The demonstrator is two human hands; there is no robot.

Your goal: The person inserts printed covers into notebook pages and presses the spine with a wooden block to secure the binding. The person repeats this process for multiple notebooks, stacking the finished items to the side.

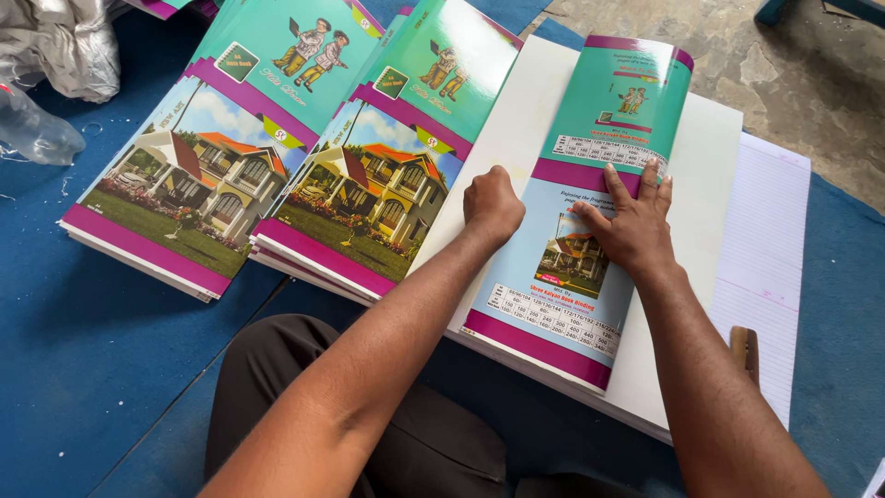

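Open blue mat (pixel 101 369) is seen at the lower left, offering free passage beside the bent knee (pixel 304 387). The upper left is blocked by two stacks of printed covers (pixel 230 175), a crumpled grey cloth (pixel 64 41) and a clear plastic bottle (pixel 32 129). To the right, a lined sheet (pixel 770 231) and a wooden handle (pixel 745 352) are laid just beside the white board (pixel 710 157), with bare mat beyond.
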